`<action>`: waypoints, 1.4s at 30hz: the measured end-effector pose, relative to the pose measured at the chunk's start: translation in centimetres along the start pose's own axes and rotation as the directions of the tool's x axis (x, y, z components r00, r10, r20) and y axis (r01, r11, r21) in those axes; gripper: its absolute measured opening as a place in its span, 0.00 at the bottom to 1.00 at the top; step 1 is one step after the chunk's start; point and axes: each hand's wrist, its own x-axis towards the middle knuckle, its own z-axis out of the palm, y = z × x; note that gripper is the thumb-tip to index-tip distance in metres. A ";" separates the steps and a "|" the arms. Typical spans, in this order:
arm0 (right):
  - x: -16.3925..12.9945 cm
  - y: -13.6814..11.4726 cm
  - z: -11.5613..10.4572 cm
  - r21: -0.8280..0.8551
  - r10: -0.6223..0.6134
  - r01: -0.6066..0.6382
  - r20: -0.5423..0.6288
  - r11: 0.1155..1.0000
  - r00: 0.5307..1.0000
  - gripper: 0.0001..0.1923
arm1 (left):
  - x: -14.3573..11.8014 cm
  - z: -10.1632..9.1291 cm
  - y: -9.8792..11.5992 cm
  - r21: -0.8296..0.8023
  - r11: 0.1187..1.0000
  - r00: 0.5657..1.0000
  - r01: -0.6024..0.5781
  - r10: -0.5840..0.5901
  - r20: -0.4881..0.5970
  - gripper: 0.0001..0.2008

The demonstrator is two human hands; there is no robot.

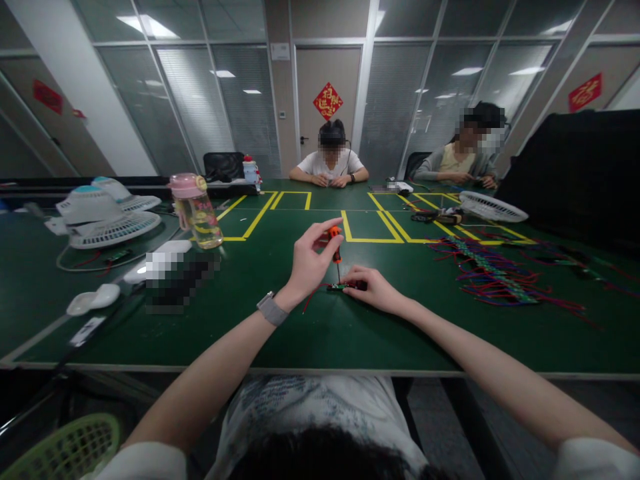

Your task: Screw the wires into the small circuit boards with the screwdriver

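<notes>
My left hand [311, 259] grips the orange and black handle of a screwdriver [335, 248], which stands nearly upright. The tip of its shaft comes down at a small green circuit board [336, 287] lying on the table. My right hand [371, 287] is closed on the right end of that board, its fingers covering part of it. A red wire [314, 297] trails off the board's left side toward me. Whether the tip sits in a screw is too small to tell.
Rows of wired circuit boards [493, 270] lie at the right. A pink-lidded bottle [196, 212], white fans [103, 217] and an open white case [94, 299] are on the left. Two people sit across the green table [280, 340], marked with yellow tape [375, 241].
</notes>
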 end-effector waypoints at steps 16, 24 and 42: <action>0.0 -0.1 -0.1 0.004 0.013 -0.013 0.001 1.000 1.000 0.10 | 0.0 -0.1 -0.2 0.062 0.998 0.998 -0.018 0.022 -0.065 0.10; 0.0 -0.1 -0.1 0.000 0.016 -0.016 0.008 1.000 1.000 0.10 | 0.0 0.1 0.1 -0.118 0.992 0.999 0.043 -0.042 0.016 0.16; 0.0 0.0 0.0 -0.001 0.016 -0.016 0.002 1.000 1.000 0.10 | -0.3 0.0 -0.2 0.125 0.991 0.998 -0.048 0.052 -0.033 0.12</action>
